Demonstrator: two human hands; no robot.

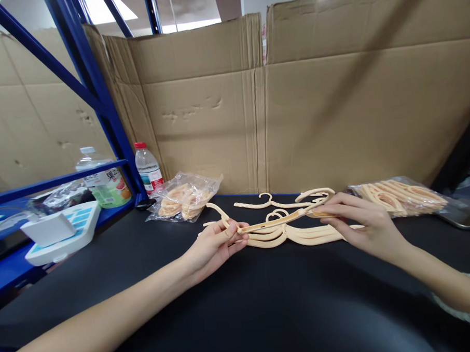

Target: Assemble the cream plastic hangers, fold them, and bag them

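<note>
A cream plastic hanger (274, 222) is held level just above the black table (240, 300). My left hand (216, 244) pinches its left end and my right hand (357, 220) pinches its right end. Right under it lies a small stack of the same cream hangers (300, 235), flat on the table. One more hanger (277, 201) lies behind the stack, nearer the cardboard wall.
Clear bags of hangers lie at the back left (185, 196) and back right (403, 194). A cardboard wall (294, 106) closes the back. At left stand a blue rack post (107, 114), two water bottles (148, 167), and a white device (58, 230).
</note>
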